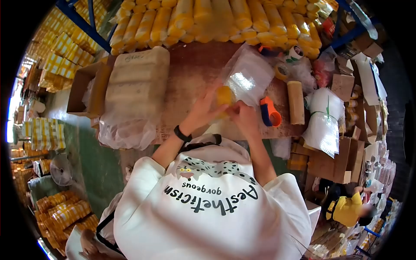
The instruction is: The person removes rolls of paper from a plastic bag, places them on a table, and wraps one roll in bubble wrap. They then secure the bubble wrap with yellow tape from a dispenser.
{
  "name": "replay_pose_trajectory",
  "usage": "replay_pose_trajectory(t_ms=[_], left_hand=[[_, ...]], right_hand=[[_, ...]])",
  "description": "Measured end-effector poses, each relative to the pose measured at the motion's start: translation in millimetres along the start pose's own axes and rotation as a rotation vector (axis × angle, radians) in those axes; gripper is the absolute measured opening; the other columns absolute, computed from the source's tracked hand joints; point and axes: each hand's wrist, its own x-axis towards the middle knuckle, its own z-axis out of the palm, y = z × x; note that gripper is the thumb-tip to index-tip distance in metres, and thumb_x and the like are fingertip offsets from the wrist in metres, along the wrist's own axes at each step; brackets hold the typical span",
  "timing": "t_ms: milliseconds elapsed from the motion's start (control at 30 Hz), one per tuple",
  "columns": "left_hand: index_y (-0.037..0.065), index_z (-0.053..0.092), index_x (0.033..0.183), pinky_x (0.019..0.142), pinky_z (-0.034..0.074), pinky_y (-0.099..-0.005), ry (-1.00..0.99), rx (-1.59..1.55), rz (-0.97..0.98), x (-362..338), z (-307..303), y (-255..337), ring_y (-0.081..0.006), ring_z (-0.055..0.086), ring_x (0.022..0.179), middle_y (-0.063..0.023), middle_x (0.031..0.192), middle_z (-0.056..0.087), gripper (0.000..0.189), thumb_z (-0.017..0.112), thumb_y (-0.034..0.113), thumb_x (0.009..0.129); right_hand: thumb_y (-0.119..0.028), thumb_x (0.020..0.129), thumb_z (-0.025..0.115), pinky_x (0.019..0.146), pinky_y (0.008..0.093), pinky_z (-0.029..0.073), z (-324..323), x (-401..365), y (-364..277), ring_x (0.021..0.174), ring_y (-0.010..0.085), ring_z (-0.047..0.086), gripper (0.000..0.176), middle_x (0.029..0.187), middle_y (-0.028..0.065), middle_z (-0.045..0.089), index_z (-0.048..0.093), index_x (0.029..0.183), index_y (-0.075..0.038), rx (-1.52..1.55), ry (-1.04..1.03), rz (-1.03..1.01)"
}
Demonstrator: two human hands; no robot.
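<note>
My left hand (204, 105), with a black band on its wrist, is closed around a small yellow roll-like thing (224, 96) over the table in front of my chest. Close against the lower right of that yellow thing, the fingers of my right hand (243, 116) are pinched together; what lies between them is too small to make out. Just beyond both hands lies a stack of clear plastic bags (250, 73). An orange and blue tape dispenser (269, 112) rests to the right of my right hand.
Paper-wrapped bundles (138, 82) and an open carton (89, 93) stand left on the brown table (190, 60). A brown cylinder (296, 102), tape rolls (281, 71) and a tied plastic bundle (323, 117) are right. Yellow rolls (208, 21) line the back. A person (346, 210) is at lower right.
</note>
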Motion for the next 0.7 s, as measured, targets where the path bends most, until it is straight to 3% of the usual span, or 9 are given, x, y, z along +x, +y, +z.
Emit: replay_pose_trajectory(t_ms=[100,200,300,400,500,600,700], left_hand=[[0.009,0.034,0.141,0.094,0.042,-0.0384,-0.075,0.205,-0.01,8,15,-18,-0.0302,0.051,0.107,-0.0113,0.117,0.054,0.075,0.072,0.022,0.077],[0.009,0.031,0.142,0.095,0.04,-0.0379,-0.096,0.265,0.019,14,18,-21,-0.0297,0.049,0.108,-0.0103,0.119,0.054,0.08,0.073,0.023,0.075],[0.009,0.029,0.144,0.095,0.04,-0.0372,-0.13,0.245,-0.017,10,14,-29,-0.0293,0.048,0.111,-0.0095,0.12,0.053,0.088,0.076,0.025,0.072],[0.009,0.028,0.144,0.096,0.038,-0.0383,-0.157,0.306,-0.025,6,4,-14,-0.03,0.047,0.114,-0.0089,0.123,0.053,0.091,0.077,0.027,0.069],[0.01,0.027,0.144,0.099,0.037,-0.0404,-0.179,0.372,0.049,4,1,-11,-0.0316,0.045,0.117,-0.0105,0.128,0.05,0.094,0.078,0.03,0.068],[0.009,0.031,0.142,0.102,0.034,-0.0417,-0.177,0.389,0.088,5,-9,3,-0.0322,0.045,0.119,-0.0122,0.13,0.049,0.086,0.074,0.032,0.072],[0.007,0.041,0.137,0.103,0.033,-0.0417,-0.092,0.149,0.096,0,-18,-17,-0.0328,0.045,0.121,-0.0136,0.13,0.049,0.07,0.066,0.037,0.079]], right_hand=[[-0.037,0.08,0.069,0.061,0.0344,0.051,-4,6,18,0.063,0.0241,0.065,0.036,0.066,0.012,0.065,0.062,0.077,-0.002,0.006,-0.168,0.231],[-0.041,0.081,0.068,0.059,0.0349,0.05,33,-1,92,0.061,0.0277,0.063,0.042,0.067,0.0112,0.064,0.061,0.078,0.0,0.885,-0.457,0.469],[-0.041,0.081,0.067,0.065,0.0383,0.05,25,-23,134,0.07,0.0324,0.062,0.043,0.081,0.0122,0.065,0.059,0.086,0.001,0.111,0.336,0.187],[-0.032,0.08,0.07,0.068,0.0383,0.05,-3,-14,175,0.073,0.0333,0.061,0.035,0.081,0.0139,0.064,0.06,0.095,-0.002,-0.559,0.792,-0.001],[-0.027,0.079,0.072,0.073,0.0419,0.049,4,-12,197,0.081,0.0369,0.06,0.031,0.087,0.0148,0.063,0.062,0.094,-0.002,-0.65,0.453,0.287],[-0.019,0.081,0.07,0.073,0.0396,0.048,7,-7,229,0.085,0.0344,0.06,0.024,0.093,0.017,0.062,0.062,0.095,-0.001,-0.243,0.544,0.149],[-0.011,0.084,0.063,0.074,0.0402,0.048,-18,-24,188,0.088,0.0351,0.06,0.019,0.095,0.0204,0.061,0.059,0.099,0.0,-0.078,0.519,-0.149]])
